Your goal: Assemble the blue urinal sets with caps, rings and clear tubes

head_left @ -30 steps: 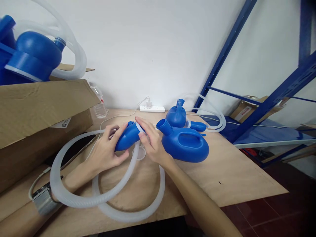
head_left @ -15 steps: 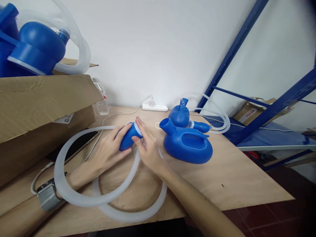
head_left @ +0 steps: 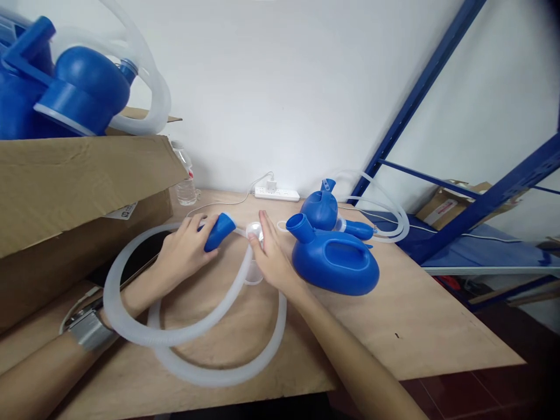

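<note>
My left hand point(head_left: 186, 248) is wrapped round a small blue plastic cup piece point(head_left: 222, 230), its open mouth tilted up to the right. My right hand point(head_left: 272, 254) is closed on a clear round plastic cap point(head_left: 252, 229), apart from the blue piece. Below the cap, a clear rounded plastic part point(head_left: 254, 274) shows near the tabletop; I cannot tell whether the two are joined. A translucent corrugated hose point(head_left: 144, 333) loops over my left forearm and across the table. Right of my right hand lies a blue plastic urinal bottle point(head_left: 335, 280) with a handle and open spout.
Behind the bottle sit another blue bottle point(head_left: 319, 211) and a blue piece point(head_left: 359, 229) with a coiled hose. At left, a cardboard box point(head_left: 87, 186) holds blue bottles point(head_left: 91, 81). A water bottle point(head_left: 186, 181), power strip point(head_left: 276, 194) and blue shelf rack point(head_left: 455, 251) surround the table.
My hands have moved apart. The blue cup piece has gone left with my left hand, its white-rimmed end no longer covered by my right hand, which now holds the clear cap.
</note>
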Demonstrator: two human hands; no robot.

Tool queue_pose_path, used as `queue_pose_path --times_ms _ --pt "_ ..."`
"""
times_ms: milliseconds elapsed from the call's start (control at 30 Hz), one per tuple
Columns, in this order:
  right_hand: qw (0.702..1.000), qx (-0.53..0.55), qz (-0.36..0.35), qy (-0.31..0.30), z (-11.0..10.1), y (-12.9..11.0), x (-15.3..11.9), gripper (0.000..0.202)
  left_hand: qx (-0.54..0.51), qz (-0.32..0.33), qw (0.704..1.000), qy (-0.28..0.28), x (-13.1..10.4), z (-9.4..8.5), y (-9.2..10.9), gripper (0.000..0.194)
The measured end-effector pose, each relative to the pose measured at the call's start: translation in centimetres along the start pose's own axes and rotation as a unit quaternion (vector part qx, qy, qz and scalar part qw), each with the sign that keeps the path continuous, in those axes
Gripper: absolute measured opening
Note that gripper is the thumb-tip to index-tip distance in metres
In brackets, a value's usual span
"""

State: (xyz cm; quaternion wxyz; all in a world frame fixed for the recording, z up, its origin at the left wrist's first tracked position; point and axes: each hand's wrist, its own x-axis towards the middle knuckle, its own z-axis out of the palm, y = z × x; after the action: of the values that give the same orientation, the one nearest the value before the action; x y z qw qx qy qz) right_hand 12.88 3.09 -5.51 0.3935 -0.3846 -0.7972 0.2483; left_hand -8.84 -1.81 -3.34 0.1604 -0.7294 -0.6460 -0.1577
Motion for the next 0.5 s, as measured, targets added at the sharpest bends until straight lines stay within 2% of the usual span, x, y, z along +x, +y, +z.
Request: queue_pose_path --times_ms 100,200,333,433,500 --pt "0.985 -0.127 0.112 -0.025 -0.1 2.3 2.1 0.058 0.029 0.005 0.999 -0.022 0.1 0.6 -1.0 0.062" --pt "0.963 -0.203 0.176 -0.030 0.1 4.6 4.1 0.058 0.067 0.043 0.997 0.002 0.1 1.1 -1.3 0.060" --pt "0.936 -0.271 0.222 -0.035 0.6 5.9 5.0 0.053 0.080 0.188 0.979 0.031 0.0 1.1 -0.8 0.049" --pt "0.919 -0.318 0.226 -0.056 0.7 5.7 4.6 0.045 0.053 0.313 0.948 0.011 -0.5 0.4 0.3 0.045" --pt "0.914 -0.340 0.206 -0.084 0.4 5.0 4.1 0.039 0.004 0.372 0.928 -0.020 -1.0 -0.3 1.3 0.033"
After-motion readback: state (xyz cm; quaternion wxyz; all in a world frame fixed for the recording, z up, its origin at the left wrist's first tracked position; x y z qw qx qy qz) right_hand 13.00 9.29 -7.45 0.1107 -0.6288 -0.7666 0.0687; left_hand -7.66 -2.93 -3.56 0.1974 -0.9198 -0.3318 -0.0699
